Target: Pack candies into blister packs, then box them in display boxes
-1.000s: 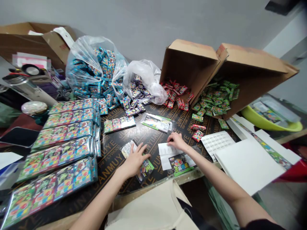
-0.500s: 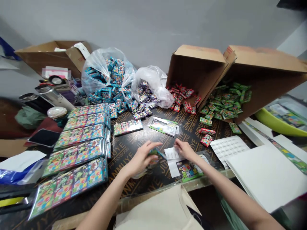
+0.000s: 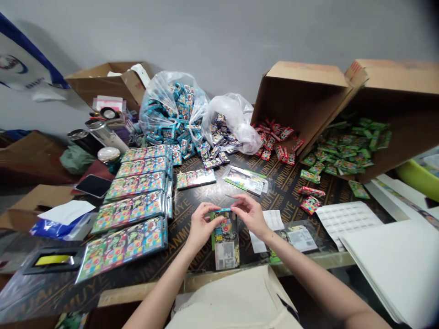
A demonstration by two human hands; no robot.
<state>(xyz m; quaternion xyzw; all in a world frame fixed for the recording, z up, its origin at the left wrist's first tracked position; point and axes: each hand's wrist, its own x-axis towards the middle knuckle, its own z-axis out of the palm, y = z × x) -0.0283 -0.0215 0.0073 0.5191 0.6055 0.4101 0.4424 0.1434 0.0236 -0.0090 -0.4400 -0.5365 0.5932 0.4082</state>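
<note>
From the head camera, the left hand and the right hand meet in a narrow pinch on the top edge of a tall printed card packet, held between fingers and thumbs. The packet stands above the table, its lower end at the surface, though I cannot tell if it touches. A white paper slip and a clear plastic sleeve with a printed card inside lie just beside the right hand.

The table is dark plywood stamped with repeated yellow "JUNYUANYE" lettering and edged by a pale wooden strip. Left of the hands lie rows of foil-edged multicolour packet strips. Beyond them, a clear plastic bag of blue packets and a second, whiter bag spill their contents. Two brown cardboard cartons lie tipped on their sides: red packets spill from one, green packets from the other. At right rest a white sheet of labels and a white paper stack. A plain grey wall closes the room behind.
</note>
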